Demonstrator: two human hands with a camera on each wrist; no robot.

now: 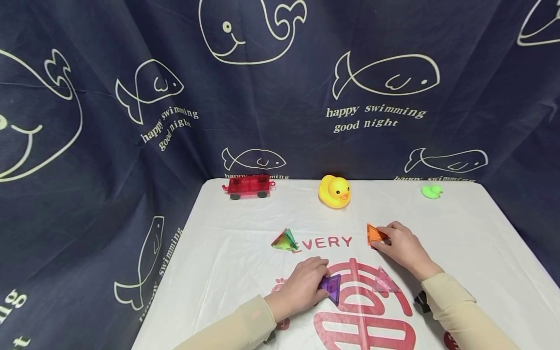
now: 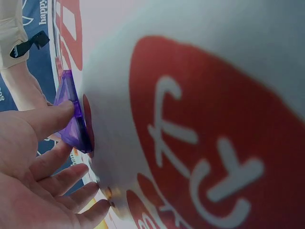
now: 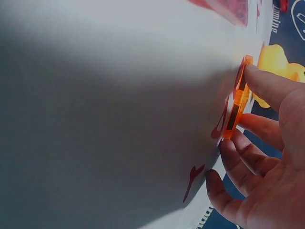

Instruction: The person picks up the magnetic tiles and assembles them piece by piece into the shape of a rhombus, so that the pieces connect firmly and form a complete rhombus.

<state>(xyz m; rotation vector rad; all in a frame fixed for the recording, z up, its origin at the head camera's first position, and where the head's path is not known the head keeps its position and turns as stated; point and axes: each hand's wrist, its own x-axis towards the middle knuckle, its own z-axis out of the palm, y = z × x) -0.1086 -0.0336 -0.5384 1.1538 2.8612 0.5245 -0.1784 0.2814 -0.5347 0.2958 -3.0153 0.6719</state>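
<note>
My left hand [image 1: 299, 287] pinches a purple translucent triangular magnetic tile [image 1: 333, 288] low over the near middle of the table. In the left wrist view the thumb lies on one face of this purple tile [image 2: 76, 133], and the other fingers are spread. Farther right, my right hand [image 1: 406, 249] holds an orange triangular magnetic tile [image 1: 373, 235] between thumb and fingers. The right wrist view has the orange tile [image 3: 241, 98] nearly edge-on, close to the tabletop. A pink triangular tile [image 1: 385, 282] is on the table between the hands, nearer the right forearm.
A small pyramid of green, yellow and red tiles [image 1: 285, 241] stands left of centre. Along the back are a red toy wagon [image 1: 249, 185], a yellow rubber duck [image 1: 334, 192] and a small green duck [image 1: 431, 191]. A dark blue curtain [image 1: 271, 107] hangs behind the white-covered table [image 1: 236, 218].
</note>
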